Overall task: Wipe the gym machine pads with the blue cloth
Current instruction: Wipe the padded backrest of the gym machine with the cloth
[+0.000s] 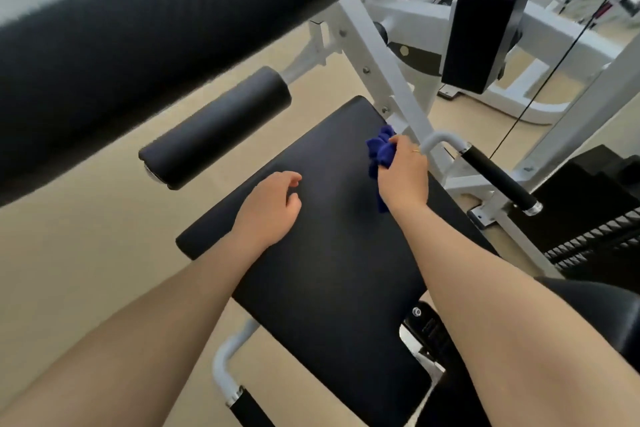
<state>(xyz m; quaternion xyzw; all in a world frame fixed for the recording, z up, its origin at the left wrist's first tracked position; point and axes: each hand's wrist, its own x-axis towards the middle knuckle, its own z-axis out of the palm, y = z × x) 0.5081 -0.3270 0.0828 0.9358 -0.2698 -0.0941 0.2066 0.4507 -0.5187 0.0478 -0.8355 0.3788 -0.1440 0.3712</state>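
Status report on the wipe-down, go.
Right hand shut on blue cloth, at far right corner of seat pad. Left hand open, resting on pad. Nothing in the way.

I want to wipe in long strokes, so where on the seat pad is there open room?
Bare stretch on the seat pad between left hand and right hand, running toward you. Crowded at the far right corner: blue cloth, white frame.
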